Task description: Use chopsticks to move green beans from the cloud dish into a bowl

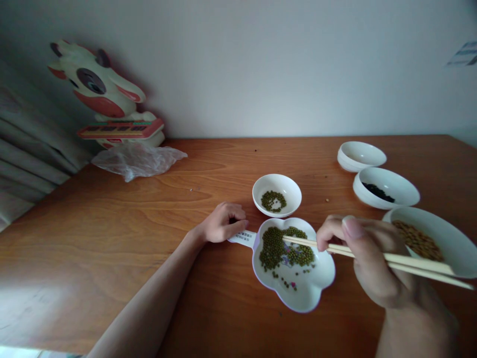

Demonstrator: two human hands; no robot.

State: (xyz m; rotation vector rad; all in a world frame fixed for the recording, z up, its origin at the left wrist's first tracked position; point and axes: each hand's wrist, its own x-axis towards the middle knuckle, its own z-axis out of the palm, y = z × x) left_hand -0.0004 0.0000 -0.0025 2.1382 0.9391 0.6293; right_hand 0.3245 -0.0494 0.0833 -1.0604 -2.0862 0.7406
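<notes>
My right hand point(372, 253) grips a pair of pale chopsticks point(339, 247). Their tips touch the green beans point(274, 246) heaped in a flower-shaped white dish point(313, 293) with a purple rim. On the left, my left hand point(223, 223) is closed around the end of the dish's short handle point(244, 237), which bears a printed label. Just behind the dish stands a small white bowl point(294, 199), with more green beans on its bottom. Whether a bean sits between the chopstick tips is too small to tell.
At the right are a bowl of tan beans point(458, 243), a bowl with dark bits point(404, 186) and another white bowl point(361, 149). A cow-shaped toy keyboard point(112, 99) and a crumpled plastic bag point(137, 159) lie back left. A wall bounds the wooden table point(112, 223).
</notes>
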